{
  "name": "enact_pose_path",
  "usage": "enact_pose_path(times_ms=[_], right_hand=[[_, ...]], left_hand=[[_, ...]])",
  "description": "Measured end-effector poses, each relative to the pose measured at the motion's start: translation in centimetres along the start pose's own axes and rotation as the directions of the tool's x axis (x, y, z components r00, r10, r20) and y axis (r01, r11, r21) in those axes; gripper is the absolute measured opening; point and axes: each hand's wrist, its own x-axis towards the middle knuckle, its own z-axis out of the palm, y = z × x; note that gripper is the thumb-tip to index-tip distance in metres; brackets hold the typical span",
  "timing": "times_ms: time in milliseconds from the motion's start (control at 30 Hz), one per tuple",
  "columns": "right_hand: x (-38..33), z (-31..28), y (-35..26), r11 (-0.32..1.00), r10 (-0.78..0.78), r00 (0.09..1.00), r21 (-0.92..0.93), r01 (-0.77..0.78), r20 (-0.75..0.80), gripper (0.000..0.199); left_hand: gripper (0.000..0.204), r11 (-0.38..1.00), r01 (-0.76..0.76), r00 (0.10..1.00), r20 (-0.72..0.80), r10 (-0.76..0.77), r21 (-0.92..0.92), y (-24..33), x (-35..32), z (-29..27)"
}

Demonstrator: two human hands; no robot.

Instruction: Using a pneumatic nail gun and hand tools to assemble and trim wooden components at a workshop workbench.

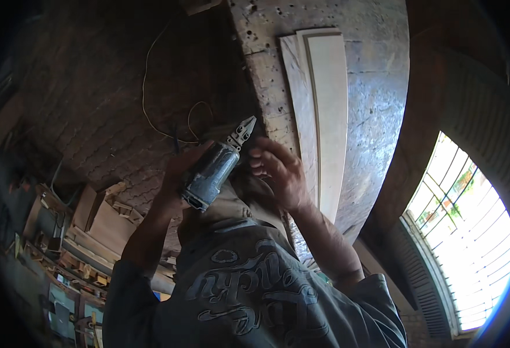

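My left hand (pixel 176 174) is wrapped around a worn blue-grey handheld power tool (pixel 211 174), held tilted in front of my chest. Its pointed metal head (pixel 243 132), with dark screws or holes, slants up and to the right. The exact kind of tool is not clear. Just right of that head is my right hand (pixel 284 174), its fingers half bent and apart, a little blurred. Nothing shows between them, and it appears separate from the tool. Most of my left hand's fingers are hidden behind the tool body.
A worn, pitted workbench (pixel 377 98) stands ahead and to the right, with pale wooden boards (pixel 329 98) lying lengthwise on it. A thin yellowish cord (pixel 145 95) curls over the dark floor (pixel 104 116). Wood offcuts (pixel 107 226) are piled at left. A barred window (pixel 464 226) glares at right.
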Motion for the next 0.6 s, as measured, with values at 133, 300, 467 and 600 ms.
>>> enact_pose_path(times_ms=[133, 300, 467, 600], right_hand=[[0.2, -1.8, 1.6, 0.816, 0.033, 0.999, 0.578, -0.013, -0.024, 0.036], [-6.3, -3.0, 8.3, 0.807, 0.019, 1.000, 0.590, -0.007, -0.014, 0.021], [-17.4, -6.9, 22.3, 0.808, -0.071, 0.994, 0.579, 0.108, -0.086, 0.024], [-27.2, -9.4, 35.1, 0.962, -0.263, 0.924, 0.000, 0.274, -0.277, 0.035]], left_hand=[[0.067, 0.997, -0.051, 0.993, 0.112, 0.044, 0.060, 2.6, -1.1, 2.5], [0.058, 0.978, 0.112, 0.971, 0.190, -0.146, 0.179, -0.6, -9.6, 7.2], [0.068, 0.772, -0.441, 0.859, 0.465, 0.215, 0.457, 4.5, -16.3, 15.0], [0.052, 0.796, -0.408, 0.863, 0.473, 0.177, 0.447, 5.5, -24.0, 24.2]])
